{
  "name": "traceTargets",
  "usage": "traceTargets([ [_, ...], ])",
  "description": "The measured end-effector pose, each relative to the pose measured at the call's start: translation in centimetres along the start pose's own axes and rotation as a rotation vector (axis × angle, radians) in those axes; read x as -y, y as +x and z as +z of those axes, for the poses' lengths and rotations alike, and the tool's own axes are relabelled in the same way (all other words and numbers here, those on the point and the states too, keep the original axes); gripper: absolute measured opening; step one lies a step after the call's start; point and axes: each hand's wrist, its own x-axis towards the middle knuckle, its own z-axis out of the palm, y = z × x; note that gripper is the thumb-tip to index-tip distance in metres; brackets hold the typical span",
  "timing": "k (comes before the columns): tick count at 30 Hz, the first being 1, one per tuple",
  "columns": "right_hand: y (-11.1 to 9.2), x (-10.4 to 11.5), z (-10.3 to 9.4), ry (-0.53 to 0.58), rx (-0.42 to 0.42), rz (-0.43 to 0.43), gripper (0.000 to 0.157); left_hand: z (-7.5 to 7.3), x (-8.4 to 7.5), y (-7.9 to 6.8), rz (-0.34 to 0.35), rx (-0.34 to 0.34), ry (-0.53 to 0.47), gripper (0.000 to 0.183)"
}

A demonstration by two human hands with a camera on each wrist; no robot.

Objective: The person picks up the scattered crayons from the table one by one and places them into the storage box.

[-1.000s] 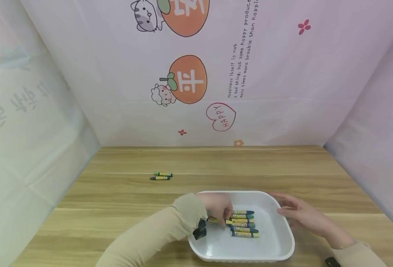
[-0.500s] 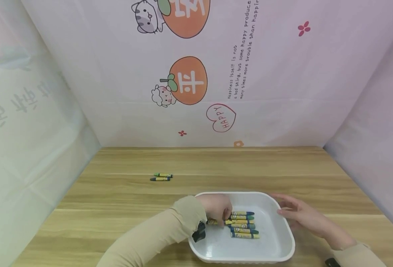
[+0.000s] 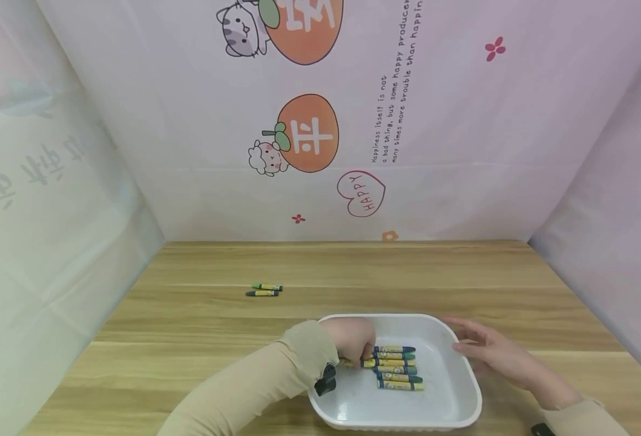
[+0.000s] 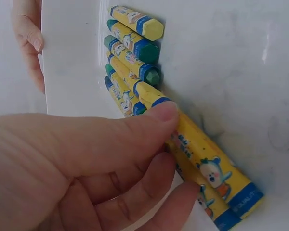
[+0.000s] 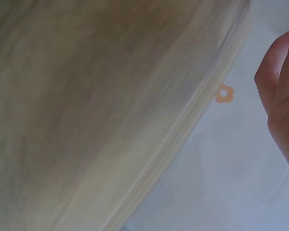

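My left hand (image 3: pixel 353 339) reaches into a white tray (image 3: pixel 402 413). In the left wrist view its thumb and fingers pinch a yellow crayon (image 4: pixel 202 149), whose tip meets the end of a yellow crayon in the row. A second crayon (image 4: pixel 216 207) lies alongside the pinched one, partly hidden by the fingers. Several crayons (image 3: pixel 397 378) with blue, green and yellow tips lie side by side on the tray floor. At the tray's right rim, my right hand (image 3: pixel 497 354) holds the edge, thumb on top and fingers outside; it shows only partly in the right wrist view.
Two more crayons, one green-tipped (image 3: pixel 268 287) and one dark-tipped (image 3: pixel 262 293), lie on the wooden table (image 3: pixel 200 327), left of the tray and farther back. Printed white cloth (image 3: pixel 451 181) hangs behind the table and along both sides.
My left hand has shifted slightly left inside the tray, still pinching the crayon. The right hand and the two crayons on the table stay in place.
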Motion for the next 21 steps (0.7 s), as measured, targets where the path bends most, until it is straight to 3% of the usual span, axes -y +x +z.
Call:
traceTargets([
  [5, 0.0, 0.1, 0.0, 0.001, 0.001, 0.003, 0.049, -0.5, -0.2, -0.4, -0.018, 0.001, -0.045, 0.013],
  [14, 0.0, 0.1, -0.1, 0.011, 0.008, -0.006, 0.046, -3.1, 0.5, -1.6, 0.085, -0.016, -0.089, 0.009],
  [21, -0.1, 0.0, 0.0, 0.017, 0.014, -0.019, 0.044, -4.2, 3.4, -3.1, 0.121, -0.105, -0.178, 0.015],
])
